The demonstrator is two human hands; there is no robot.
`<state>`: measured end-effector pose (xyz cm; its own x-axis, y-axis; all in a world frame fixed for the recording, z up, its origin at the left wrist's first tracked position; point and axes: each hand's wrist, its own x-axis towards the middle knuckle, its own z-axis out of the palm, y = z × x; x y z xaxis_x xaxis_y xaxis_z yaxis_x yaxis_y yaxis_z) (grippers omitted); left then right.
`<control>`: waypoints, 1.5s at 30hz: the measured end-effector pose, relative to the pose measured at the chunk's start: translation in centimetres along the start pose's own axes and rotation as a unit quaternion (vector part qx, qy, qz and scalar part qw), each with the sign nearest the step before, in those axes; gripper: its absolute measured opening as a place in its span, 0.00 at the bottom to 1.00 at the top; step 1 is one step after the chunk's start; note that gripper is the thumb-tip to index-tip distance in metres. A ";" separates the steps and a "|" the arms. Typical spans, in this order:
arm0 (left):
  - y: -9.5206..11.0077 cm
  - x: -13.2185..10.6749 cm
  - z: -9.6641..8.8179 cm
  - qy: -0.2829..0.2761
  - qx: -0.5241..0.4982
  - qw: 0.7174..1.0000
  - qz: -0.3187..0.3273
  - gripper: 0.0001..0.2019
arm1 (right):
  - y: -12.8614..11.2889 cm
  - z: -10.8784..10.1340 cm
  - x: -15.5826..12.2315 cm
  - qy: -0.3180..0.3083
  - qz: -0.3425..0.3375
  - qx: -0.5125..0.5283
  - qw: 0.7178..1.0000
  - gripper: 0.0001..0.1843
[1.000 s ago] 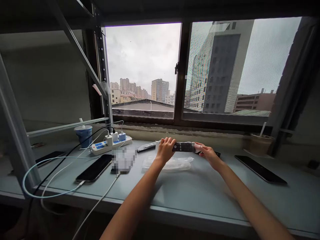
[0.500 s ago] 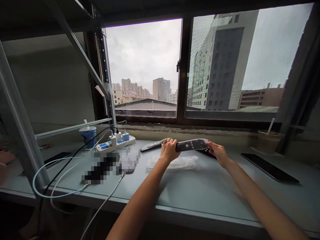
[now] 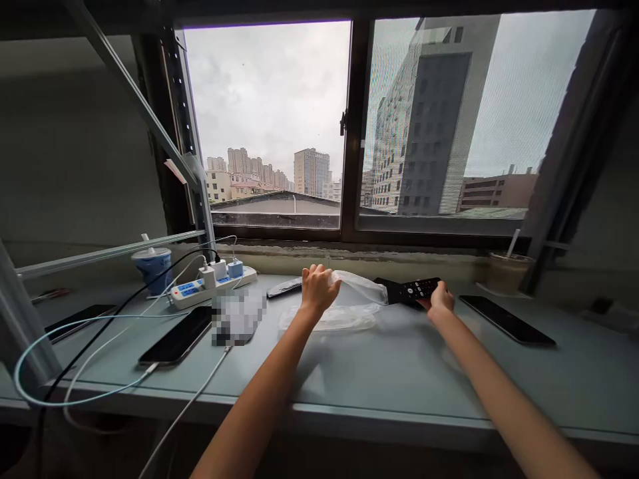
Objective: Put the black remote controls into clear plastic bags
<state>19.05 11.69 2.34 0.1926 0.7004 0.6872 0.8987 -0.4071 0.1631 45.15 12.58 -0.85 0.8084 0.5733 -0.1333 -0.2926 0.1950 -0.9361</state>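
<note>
My right hand (image 3: pixel 441 301) grips the far right end of a black remote control (image 3: pixel 417 290) with light round buttons. In my left hand (image 3: pixel 318 289) is one end of a clear plastic sleeve (image 3: pixel 360 286), pinched and stretched toward the remote. The sleeve's other end reaches the remote's left end; whether it still covers that tip I cannot tell. On the table below lie crumpled clear plastic sleeves (image 3: pixel 344 319). Behind my left hand rests another dark object in clear wrap (image 3: pixel 284 287), partly hidden. Something dark also lies behind the held remote, mostly covered by it.
A black phone (image 3: pixel 177 336) on a cable and a blurred-out item (image 3: pixel 239 316) lie left. Behind them stand a power strip (image 3: pixel 180 293) with chargers and a blue cup (image 3: pixel 152 271). A dark flat device (image 3: pixel 506 320) and a drink cup (image 3: pixel 509 271) are right. Cables cross the table's front edge.
The remote has slid out of its clear sleeve to the right. My hands have moved apart, the left keeping the sleeve and the right the remote. The view has shifted slightly.
</note>
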 end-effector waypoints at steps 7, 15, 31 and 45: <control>-0.2 0.2 -0.7 0.029 -0.089 0.996 0.008 0.25 | 0.7 -0.2 0.5 0.015 -0.052 -0.045 0.997 0.21; -0.4 0.1 0.2 -0.118 -0.131 0.977 0.120 0.27 | 1.2 -0.2 0.1 -0.024 -0.098 -0.068 0.993 0.26; 0.7 -0.4 0.3 -0.135 -0.039 0.983 0.115 0.09 | 1.7 -0.1 -0.7 -0.142 -0.199 -0.192 0.951 0.25; 1.4 -1.7 0.9 -0.340 -0.068 0.930 0.121 0.10 | 1.2 0.0 -4.0 -0.179 -0.379 -0.484 0.768 0.25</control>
<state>20.29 10.45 0.74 0.6299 0.7679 0.1165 0.7466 -0.6400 0.1819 41.55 10.51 -1.43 0.3151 0.8033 0.5054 0.8502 -0.0023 -0.5265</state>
